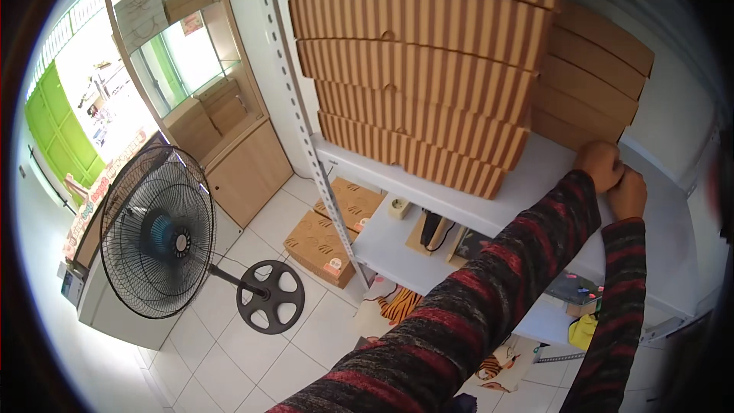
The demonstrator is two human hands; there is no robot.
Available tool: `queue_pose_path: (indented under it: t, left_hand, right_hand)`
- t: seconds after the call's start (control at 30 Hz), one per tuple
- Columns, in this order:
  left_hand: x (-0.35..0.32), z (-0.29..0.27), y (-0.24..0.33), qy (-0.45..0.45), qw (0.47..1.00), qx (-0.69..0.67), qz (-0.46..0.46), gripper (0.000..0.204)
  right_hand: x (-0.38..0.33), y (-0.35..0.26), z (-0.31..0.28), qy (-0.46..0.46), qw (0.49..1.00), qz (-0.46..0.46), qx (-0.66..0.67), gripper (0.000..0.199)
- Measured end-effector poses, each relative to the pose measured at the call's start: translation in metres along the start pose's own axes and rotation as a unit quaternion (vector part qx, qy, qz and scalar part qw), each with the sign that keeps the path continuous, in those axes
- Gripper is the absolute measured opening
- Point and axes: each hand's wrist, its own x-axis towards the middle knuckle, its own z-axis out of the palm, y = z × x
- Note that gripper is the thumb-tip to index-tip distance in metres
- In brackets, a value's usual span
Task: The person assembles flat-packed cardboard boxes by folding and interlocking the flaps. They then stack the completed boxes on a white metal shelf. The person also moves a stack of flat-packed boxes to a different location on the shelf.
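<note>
Both my arms, in dark sleeves with red stripes, reach over the upper white shelf (547,159) toward its right end. My left hand (599,165) is closed, its knuckles up, right by the lower edge of a stack of plain brown cardboard boxes (589,80). Pressed against it on the right is my right hand (628,193), also closed, low over the shelf. Whatever is between the fingers is hidden. Left of the hands rises a tall stack of brown-striped cardboard boxes (417,76).
A black standing fan (180,241) stands on the tiled floor at left, before a wooden display cabinet (243,172). Two brown cartons (317,248) lie beside the perforated metal post (306,138). The lower shelf (390,245) holds a socket block (398,207) and small items.
</note>
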Motion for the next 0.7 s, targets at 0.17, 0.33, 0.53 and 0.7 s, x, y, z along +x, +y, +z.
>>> queue_pose_path:
  t: [0.17,0.33,0.53,0.7]
  left_hand:
    - [-0.014,-0.007,0.003,0.044,0.999,0.026,-0.018,0.02]
    - [-0.025,-0.02,-0.005,-0.006,0.995,0.087,-0.054,0.019]
    - [-0.038,-0.032,-0.007,-0.08,0.988,0.109,-0.073,0.02]
    - [-0.035,-0.035,-0.006,-0.127,0.977,0.165,-0.046,0.024]
  right_hand:
    - [-0.013,-0.029,-0.009,-0.021,0.999,-0.019,-0.02,0.017]
    - [-0.02,-0.039,-0.003,-0.033,0.998,-0.038,-0.05,0.016]
    - [-0.021,-0.029,0.0,-0.044,0.994,-0.026,-0.094,0.017]
    - [-0.021,-0.022,0.005,-0.054,0.996,-0.014,-0.071,0.018]
